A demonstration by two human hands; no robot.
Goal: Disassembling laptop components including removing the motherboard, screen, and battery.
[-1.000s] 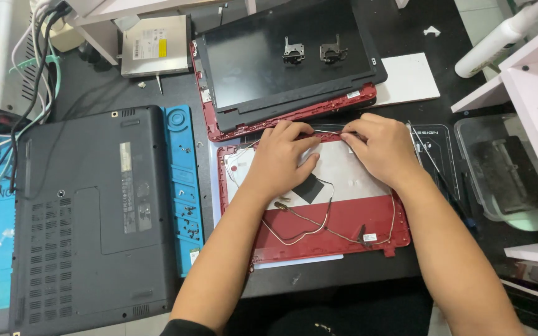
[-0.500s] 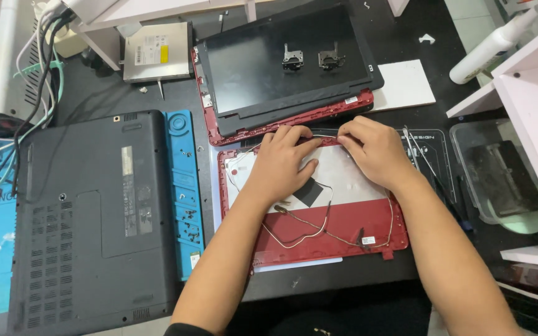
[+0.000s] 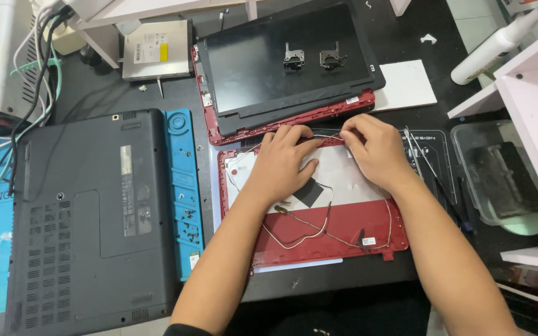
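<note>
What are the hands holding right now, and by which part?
Both hands, left and right, pinch a thin wire along the top edge of the red laptop lid cover, each near one end of that exposed stretch.

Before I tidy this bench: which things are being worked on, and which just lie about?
In hand: left hand, right hand, red lid, thin cable.

Lying about: grey laptop, black screen, two hinges, optical drive, white bottle, clear tray.

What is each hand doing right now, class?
Left hand: fingers bent, pressing on the red laptop lid by a thin wire.
Right hand: fingers pinching that wire at the lid's top edge.
</note>
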